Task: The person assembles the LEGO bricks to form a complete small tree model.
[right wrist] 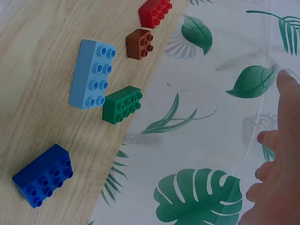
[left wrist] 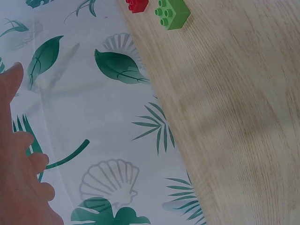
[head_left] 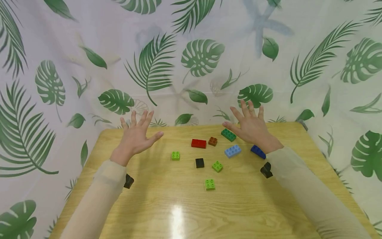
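Both hands are raised with fingers spread, holding nothing. My left hand [head_left: 135,137] is over the table's far left part; the nearest block is a lime green toy brick [head_left: 175,156] to its right. My right hand [head_left: 252,126] hovers by a dark green brick [head_left: 228,134], a light blue brick [head_left: 232,151] and a dark blue brick [head_left: 258,151], which the wrist partly covers in the head view. Between the hands lie a red brick [head_left: 198,143], a small brown brick [head_left: 213,141], a black brick [head_left: 199,163] and two more lime bricks, one further forward [head_left: 210,184].
The bricks lie loose on a wooden table [head_left: 167,205]. A white cloth with green leaf prints [head_left: 203,83] hangs behind the table's far edge and along both sides. Black straps with small devices [head_left: 266,170] sit at both wrists.
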A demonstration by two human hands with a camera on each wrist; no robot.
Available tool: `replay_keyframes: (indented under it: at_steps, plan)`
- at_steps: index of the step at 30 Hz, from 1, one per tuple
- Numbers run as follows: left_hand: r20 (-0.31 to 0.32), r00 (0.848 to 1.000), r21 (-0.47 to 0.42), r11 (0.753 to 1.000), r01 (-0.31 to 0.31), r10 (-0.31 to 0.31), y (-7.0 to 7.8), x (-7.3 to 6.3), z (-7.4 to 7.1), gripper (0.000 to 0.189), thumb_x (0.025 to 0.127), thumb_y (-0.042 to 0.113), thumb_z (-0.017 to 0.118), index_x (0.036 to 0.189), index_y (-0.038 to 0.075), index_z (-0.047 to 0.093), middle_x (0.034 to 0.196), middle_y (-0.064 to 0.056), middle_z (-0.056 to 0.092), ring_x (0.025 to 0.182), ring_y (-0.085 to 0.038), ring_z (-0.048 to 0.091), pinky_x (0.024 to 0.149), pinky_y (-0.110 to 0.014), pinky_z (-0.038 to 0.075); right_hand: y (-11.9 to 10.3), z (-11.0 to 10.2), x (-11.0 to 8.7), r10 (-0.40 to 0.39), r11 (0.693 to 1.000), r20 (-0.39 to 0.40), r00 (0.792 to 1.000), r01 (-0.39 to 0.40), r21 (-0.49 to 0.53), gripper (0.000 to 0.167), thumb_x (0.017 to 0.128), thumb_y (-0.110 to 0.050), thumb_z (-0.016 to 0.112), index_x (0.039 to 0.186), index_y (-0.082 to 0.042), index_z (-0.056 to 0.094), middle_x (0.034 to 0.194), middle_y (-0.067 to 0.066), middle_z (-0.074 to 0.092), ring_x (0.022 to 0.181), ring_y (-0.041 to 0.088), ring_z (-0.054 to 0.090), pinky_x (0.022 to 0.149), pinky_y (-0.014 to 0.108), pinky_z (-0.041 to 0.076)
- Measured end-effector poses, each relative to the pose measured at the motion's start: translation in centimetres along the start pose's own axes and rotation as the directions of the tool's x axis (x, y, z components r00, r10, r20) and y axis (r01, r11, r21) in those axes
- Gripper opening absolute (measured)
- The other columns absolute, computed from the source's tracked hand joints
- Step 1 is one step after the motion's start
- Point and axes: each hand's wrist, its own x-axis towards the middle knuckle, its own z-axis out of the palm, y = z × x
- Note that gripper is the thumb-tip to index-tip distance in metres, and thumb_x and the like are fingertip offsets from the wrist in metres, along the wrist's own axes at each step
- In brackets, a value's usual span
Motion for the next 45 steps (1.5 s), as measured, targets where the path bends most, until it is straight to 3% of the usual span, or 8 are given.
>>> replay_keyframes:
  at_steps: [21,24,29,34,38,41,43,45]
  plan:
    - [0.009,1.0,0.012,1.0,-0.02,0.02,0.2,0.1,0.4,0.091,0.1,0.076,0.043,0.171,0.031,0.007,0.178,-0.01,0.006,0.161,-0.048,-0.01,0.117,-0.08,-0.014,-0.2,0.0,-0.5,-0.009,1.0,0.015,1.0,0.009,-0.008,0.087,0.105,-0.072,0.04,0.17,-0.017,0.022,0.176,0.024,-0.002,0.161,0.051,-0.004,0.12,0.079,-0.009]
    - [0.02,0.999,-0.023,0.999,-0.032,0.033,0.3,0.0,0.4,0.09,0.101,0.074,0.044,0.171,0.029,0.011,0.177,-0.014,0.009,0.161,-0.053,0.002,0.119,-0.08,-0.007,-0.5,0.0,-0.7,-0.022,1.0,0.01,1.0,0.021,0.003,0.087,0.105,-0.071,0.04,0.17,-0.016,0.023,0.176,0.024,-0.002,0.161,0.051,-0.003,0.12,0.079,-0.007]
    - [0.058,0.996,-0.183,0.981,-0.059,0.071,0.6,-0.5,1.3,0.089,0.102,0.069,0.05,0.171,0.024,0.016,0.173,-0.02,0.026,0.152,-0.051,0.036,0.123,-0.07,0.023,-1.0,0.7,-1.4,-0.059,0.994,-0.022,0.998,0.061,0.096,0.079,0.107,-0.057,0.051,0.166,-0.007,0.031,0.175,0.028,0.008,0.162,0.05,0.005,0.124,0.075,0.001]
    - [0.027,0.997,-0.267,0.961,-0.068,0.078,1.1,-0.8,3.1,0.088,0.1,0.063,0.061,0.169,0.022,0.025,0.157,-0.022,0.053,0.112,-0.042,0.071,0.112,-0.059,0.047,-1.7,2.4,-2.4,-0.142,0.963,-0.092,0.986,0.159,0.219,0.061,0.106,-0.028,0.065,0.153,0.006,0.047,0.165,0.033,0.034,0.155,0.05,0.03,0.124,0.068,0.025]
    - [-0.04,0.995,-0.323,0.941,-0.101,0.093,1.5,-0.8,4.5,0.077,0.1,0.047,0.069,0.164,0.015,0.039,0.145,-0.024,0.063,0.116,-0.042,0.07,0.102,-0.058,0.054,-2.7,3.6,-3.8,-0.162,0.932,-0.129,0.978,0.195,0.306,0.049,0.104,-0.02,0.068,0.145,0.005,0.057,0.154,0.031,0.051,0.14,0.048,0.053,0.11,0.06,0.048]
    - [-0.062,0.995,-0.385,0.918,-0.098,0.08,1.6,-0.9,5.5,0.068,0.099,0.038,0.073,0.157,0.011,0.05,0.134,-0.023,0.07,0.121,-0.041,0.069,0.099,-0.057,0.056,-3.4,4.3,-5.0,-0.145,0.903,-0.133,0.98,0.186,0.387,0.046,0.103,-0.02,0.07,0.143,0.002,0.062,0.147,0.027,0.06,0.093,0.035,0.075,0.082,0.045,0.061]
    - [-0.064,0.995,-0.424,0.901,-0.092,0.071,1.6,-1.0,6.3,0.063,0.099,0.035,0.075,0.152,0.009,0.055,0.128,-0.023,0.072,0.117,-0.04,0.071,0.101,-0.056,0.056,-3.8,4.8,-5.7,-0.134,0.886,-0.131,0.982,0.178,0.429,0.044,0.102,-0.02,0.071,0.14,0.0,0.064,0.141,0.025,0.066,0.057,0.022,0.063,0.061,0.034,0.053]
    - [-0.061,0.996,-0.456,0.886,-0.083,0.062,1.5,-0.9,7.1,0.058,0.098,0.031,0.076,0.148,0.007,0.059,0.125,-0.023,0.072,0.113,-0.038,0.072,0.1,-0.054,0.057,-4.2,5.3,-6.3,-0.124,0.871,-0.131,0.984,0.171,0.46,0.042,0.101,-0.02,0.072,0.138,-0.001,0.067,0.135,0.023,0.07,0.046,0.013,0.045,0.053,0.029,0.042]
